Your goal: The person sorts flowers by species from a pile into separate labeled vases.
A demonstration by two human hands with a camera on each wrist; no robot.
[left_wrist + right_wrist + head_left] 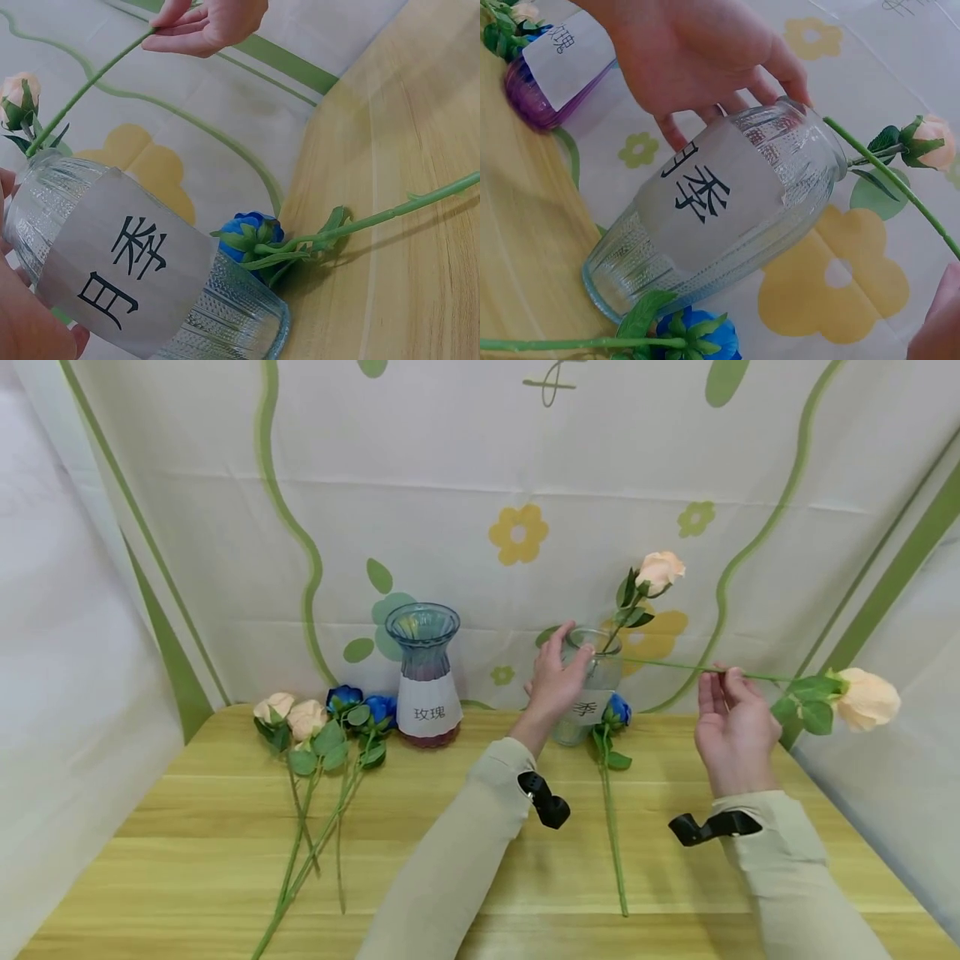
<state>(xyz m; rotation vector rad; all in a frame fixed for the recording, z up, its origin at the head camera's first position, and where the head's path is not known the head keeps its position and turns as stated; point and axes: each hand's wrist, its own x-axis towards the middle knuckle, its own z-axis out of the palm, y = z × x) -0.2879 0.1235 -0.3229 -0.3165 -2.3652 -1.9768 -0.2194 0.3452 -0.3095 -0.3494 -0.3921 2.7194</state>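
Note:
My left hand (557,683) grips a clear ribbed glass vase (799,169) near its neck, the thumb at the rim. A paper label with writing is on the vase. One peach rose (658,572) stands in it, leaning right. My right hand (738,731) pinches the green stem of another peach rose (866,700), which lies nearly level with its bloom to the right. In the right wrist view, that stem's bare end (829,122) is by the vase's mouth. A blue rose (618,712) lies on the table by the vase's base, its stem toward me.
A blue-to-purple glass vase (423,647) with a paper label stands to the left on the wooden table (187,835). Beside it lie peach roses (306,720) and blue roses (381,710) with crossed stems. A patterned white cloth (450,510) hangs behind.

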